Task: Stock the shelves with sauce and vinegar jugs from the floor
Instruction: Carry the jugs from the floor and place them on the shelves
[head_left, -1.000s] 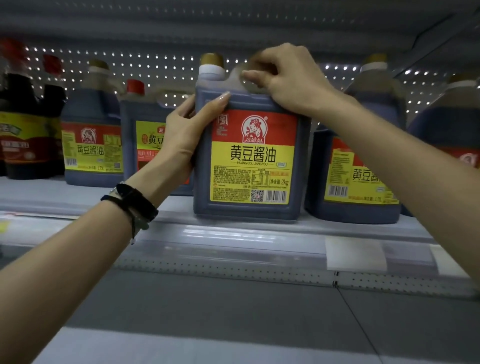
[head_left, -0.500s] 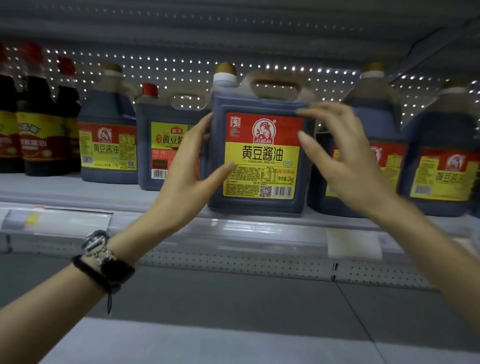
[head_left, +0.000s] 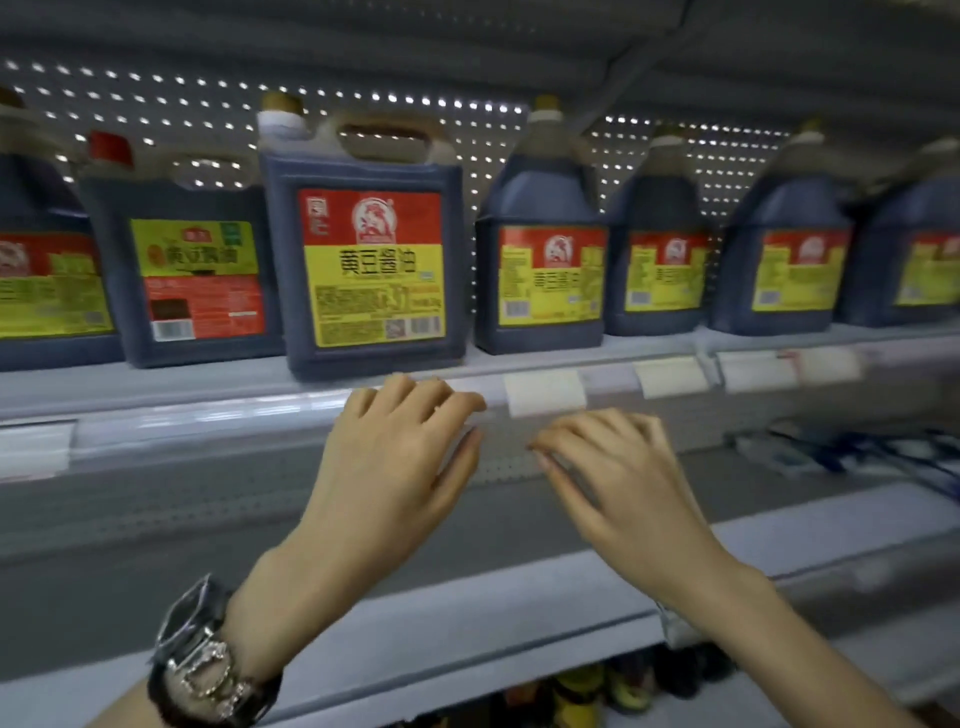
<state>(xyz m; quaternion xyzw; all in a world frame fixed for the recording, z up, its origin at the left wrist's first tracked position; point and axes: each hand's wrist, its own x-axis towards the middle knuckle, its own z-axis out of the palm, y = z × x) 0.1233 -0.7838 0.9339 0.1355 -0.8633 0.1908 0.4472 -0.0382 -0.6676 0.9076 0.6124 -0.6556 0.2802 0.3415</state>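
My left hand (head_left: 395, 467) and right hand (head_left: 618, 483) hover side by side in front of the shelf (head_left: 208, 410), apart from each other, and neither holds anything. The fingers (head_left: 431, 395) of my left are loosely spread and a little curled, with their tips at the shelf's front lip. Those of my right are relaxed too. They point toward my left hand, lower down, against the perforated panel (head_left: 498, 457) under the lip.

The big soy sauce jug (head_left: 371, 265) stands upright on the shelf just above my left fingers, clear of them. Its red-and-yellow label faces me and its base sits at the front edge. Up and left of my left fingers, set further back, is a red-capped jug (head_left: 195, 270) with a green-and-red label. Above my right fingers runs a row of smaller jugs (head_left: 545, 275) with matching labels, blurred. A blank price tag (head_left: 545, 392) sits on the lip just above my right fingers. A watch (head_left: 208, 660) wraps my left wrist.
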